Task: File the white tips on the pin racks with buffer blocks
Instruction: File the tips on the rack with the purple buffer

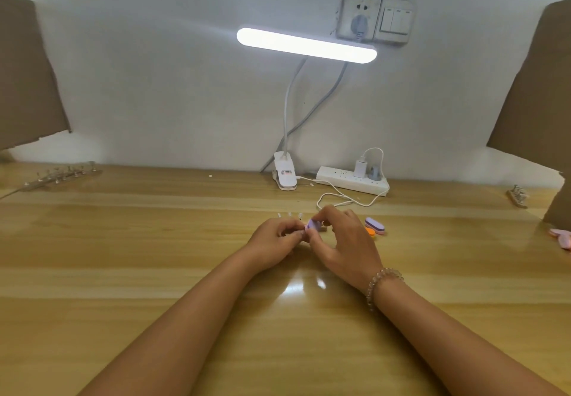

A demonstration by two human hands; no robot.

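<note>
**Two hands meet over a small rack**

The right hand [336, 235] pinches a purple buffer block [311, 225]. The left hand [275, 236] curls its fingers around the pin rack [323, 228] in the middle of the worktop [154, 256]. White tips [289, 215] stick up just behind the left hand. More blocks [374, 225] lie near the right hand.

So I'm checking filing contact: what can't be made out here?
Head view:
Tip being filed: hidden behind left hand and right hand.
Pin rack: mostly covered by both hands.
Buffer block: largely under right hand.
Far left rack: too small to count tips.
Pink blocks: cut by right edge.
</note>
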